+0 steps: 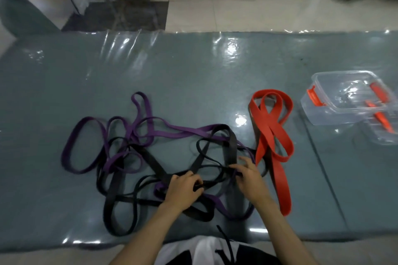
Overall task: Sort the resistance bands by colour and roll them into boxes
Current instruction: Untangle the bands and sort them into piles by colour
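Note:
A tangle of purple bands (86, 142) and black bands (114, 206) lies on the grey-green table (193, 75) in front of me. My left hand (183, 189) grips a black band near the middle of the tangle. My right hand (247, 176) pinches a thin black and purple strand at the tangle's right side. Red bands (271, 133) lie apart to the right, folded over each other. Clear plastic boxes (336, 101) with orange clips stand at the far right.
The table is covered with a shiny plastic sheet. Its far edge runs across the upper part of the view, with tiled floor and doors beyond. The near edge is just in front of my body.

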Demonstrator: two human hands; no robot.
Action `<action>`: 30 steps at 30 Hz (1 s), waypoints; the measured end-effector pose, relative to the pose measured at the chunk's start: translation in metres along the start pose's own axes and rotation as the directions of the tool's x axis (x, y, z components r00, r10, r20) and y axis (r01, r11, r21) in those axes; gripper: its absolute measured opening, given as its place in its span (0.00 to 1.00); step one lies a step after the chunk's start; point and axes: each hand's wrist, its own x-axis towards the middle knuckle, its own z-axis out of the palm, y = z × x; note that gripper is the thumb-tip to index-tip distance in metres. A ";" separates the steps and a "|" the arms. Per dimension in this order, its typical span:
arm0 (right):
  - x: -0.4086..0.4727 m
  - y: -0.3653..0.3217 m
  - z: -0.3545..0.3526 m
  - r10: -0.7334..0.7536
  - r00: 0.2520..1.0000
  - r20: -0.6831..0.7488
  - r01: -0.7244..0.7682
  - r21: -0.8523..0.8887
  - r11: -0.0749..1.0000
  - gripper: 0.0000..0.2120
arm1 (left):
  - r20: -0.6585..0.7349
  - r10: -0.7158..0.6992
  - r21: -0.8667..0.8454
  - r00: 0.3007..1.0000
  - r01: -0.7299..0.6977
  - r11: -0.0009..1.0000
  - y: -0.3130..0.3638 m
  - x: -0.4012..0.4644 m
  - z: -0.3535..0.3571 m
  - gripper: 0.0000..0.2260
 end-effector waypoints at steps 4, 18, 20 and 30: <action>-0.006 0.009 -0.002 0.115 0.986 -0.121 -0.118 -0.012 0.993 0.24 | 0.007 -0.088 -0.042 0.996 0.088 0.995 -0.002 -0.008 0.002 0.19; -0.029 0.015 -0.004 0.412 0.908 -0.080 -0.419 -0.117 0.901 0.25 | -0.018 -0.088 0.074 0.996 0.089 0.993 -0.005 -0.025 0.014 0.23; -0.031 0.011 -0.005 0.465 0.875 -0.138 -0.482 -0.146 0.864 0.25 | -0.063 -0.100 0.083 0.993 0.105 0.991 -0.005 -0.024 0.014 0.17; -0.023 -0.002 -0.006 0.075 0.954 -0.291 -0.024 0.177 0.984 0.16 | -0.112 -0.733 -0.950 0.671 0.144 0.276 -0.040 -0.001 -0.042 0.08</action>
